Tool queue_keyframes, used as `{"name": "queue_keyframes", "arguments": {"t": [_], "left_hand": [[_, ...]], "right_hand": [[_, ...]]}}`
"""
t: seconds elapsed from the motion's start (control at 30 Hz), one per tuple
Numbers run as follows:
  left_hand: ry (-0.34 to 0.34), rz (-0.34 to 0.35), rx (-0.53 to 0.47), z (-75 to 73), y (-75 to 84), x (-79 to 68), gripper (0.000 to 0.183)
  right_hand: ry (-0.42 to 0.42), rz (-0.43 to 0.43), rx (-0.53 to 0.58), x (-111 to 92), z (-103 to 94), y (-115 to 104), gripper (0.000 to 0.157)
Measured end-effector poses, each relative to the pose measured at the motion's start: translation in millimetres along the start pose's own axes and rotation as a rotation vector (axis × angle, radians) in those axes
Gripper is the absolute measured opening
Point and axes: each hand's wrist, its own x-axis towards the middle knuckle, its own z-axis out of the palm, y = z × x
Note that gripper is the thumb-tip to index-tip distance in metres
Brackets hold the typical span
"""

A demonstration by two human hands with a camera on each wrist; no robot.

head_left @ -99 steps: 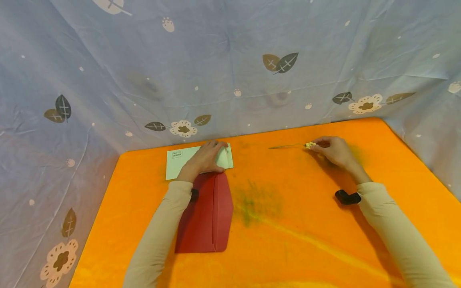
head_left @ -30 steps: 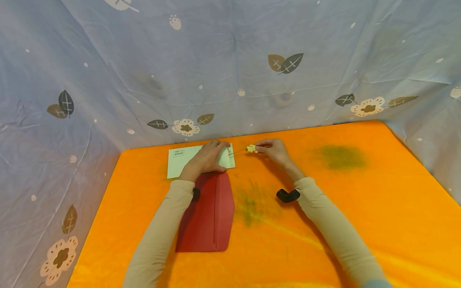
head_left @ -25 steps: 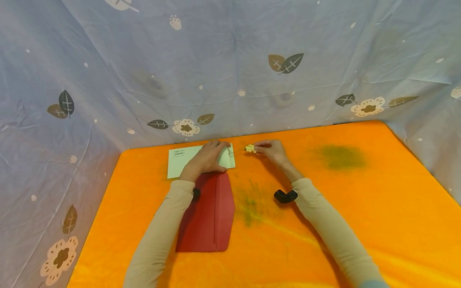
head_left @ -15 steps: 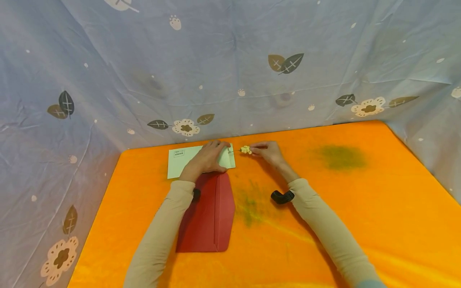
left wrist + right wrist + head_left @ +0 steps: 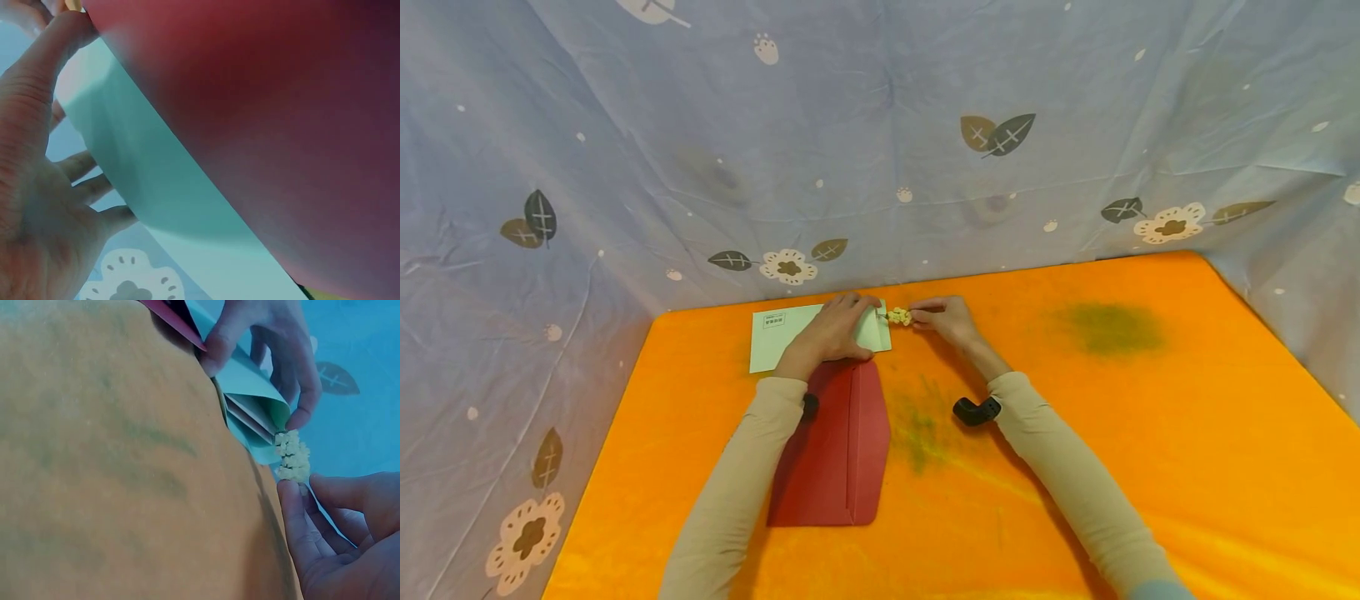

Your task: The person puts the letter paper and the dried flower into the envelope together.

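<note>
My left hand [image 5: 831,329] spans the pale green envelope [image 5: 775,337], thumb at its near edge and fingers at its far edge. The right wrist view shows the envelope's mouth [image 5: 259,415] gaping, with folded paper [image 5: 247,415] inside. My right hand [image 5: 949,321] pinches the end of a small yellow flower sprig [image 5: 292,456] between fingertips. The flower head is right at the mouth; its thin stem points into the envelope and is mostly hidden. A red envelope [image 5: 820,458] lies under my left wrist, its flap to the right.
An orange cloth [image 5: 1037,475] covers the table, with greenish smudges. A blue patterned curtain [image 5: 880,150] hangs right behind the table's back edge and along the sides. A black wrist camera [image 5: 976,411] sits on my right wrist.
My right hand has carried the flower sprig left from the table's right side to the envelope's mouth, and the stem has slid in. My left hand has stayed on the pale green envelope.
</note>
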Motion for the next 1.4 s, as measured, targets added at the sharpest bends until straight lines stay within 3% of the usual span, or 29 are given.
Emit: {"name": "queue_keyframes", "arguments": {"t": [0.43, 0.9, 1.4], "left_hand": [[-0.005, -0.004, 0.001, 0.9, 0.9, -0.5, 0.079], [-0.015, -0.012, 0.014, 0.9, 0.0, -0.3, 0.081], [-0.012, -0.003, 0.013, -0.3, -0.3, -1.1, 0.083]], "right_hand": [[0.003, 0.044, 0.025, 4, 9.4, -3, 0.028], [-0.068, 0.055, 0.035, 7, 27.3, -7, 0.031], [-0.088, 0.098, 0.046, 11, 42.2, -8, 0.035]]}}
